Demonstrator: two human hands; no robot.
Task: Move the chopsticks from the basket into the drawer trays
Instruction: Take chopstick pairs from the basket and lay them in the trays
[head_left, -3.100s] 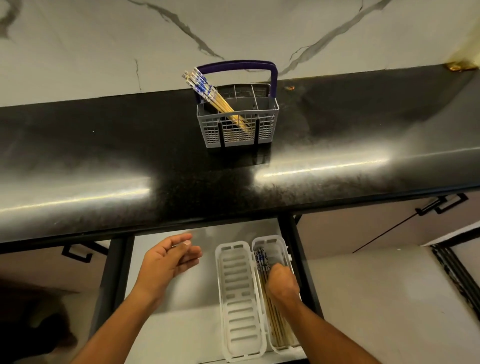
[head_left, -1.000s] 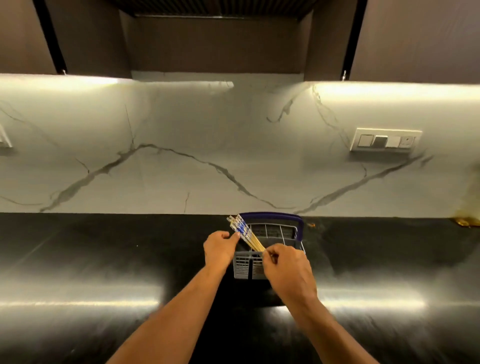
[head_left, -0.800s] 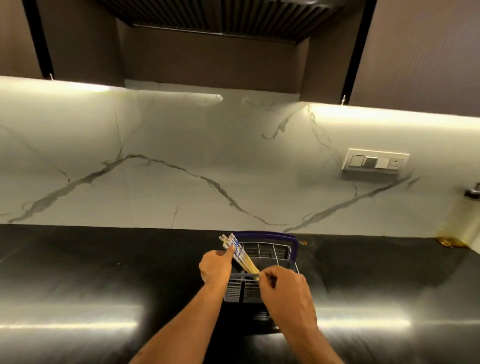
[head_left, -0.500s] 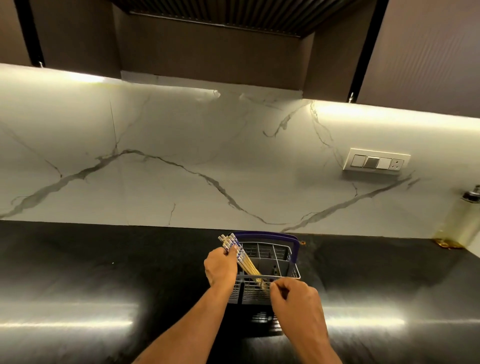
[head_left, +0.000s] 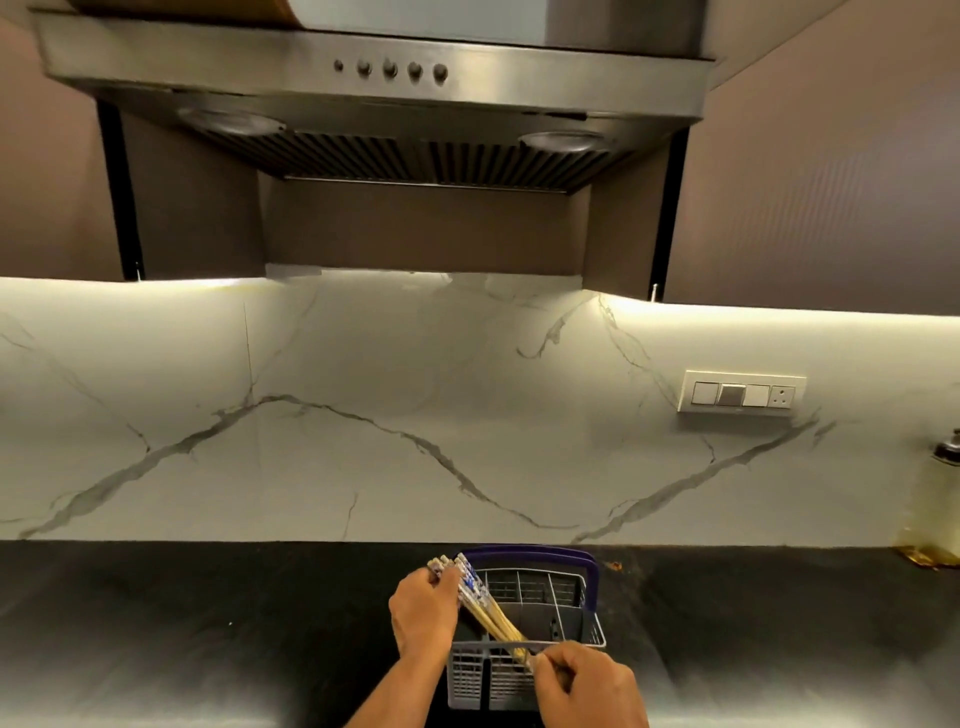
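Note:
A grey slotted basket (head_left: 592, 636) with a purple handle stands on the black counter, low in the middle of the view. A bundle of bamboo chopsticks (head_left: 480, 605) with blue-and-white tops leans out of it toward the left. My left hand (head_left: 423, 613) is wrapped around the tops of the bundle. My right hand (head_left: 587, 680) sits at the basket's near right rim, its fingertips pinched at the lower part of the chopsticks. The drawer and its trays are out of view.
A steel range hood (head_left: 374, 98) hangs over the counter (head_left: 208, 623). The marble backsplash carries a switch plate (head_left: 743, 397) at right. A glass oil bottle (head_left: 935, 504) stands at the far right edge.
The view has tilted up from the open drawer to the wall and hood. Both hands left the drawer and came to the basket; my left hand closed over the chopstick tops.

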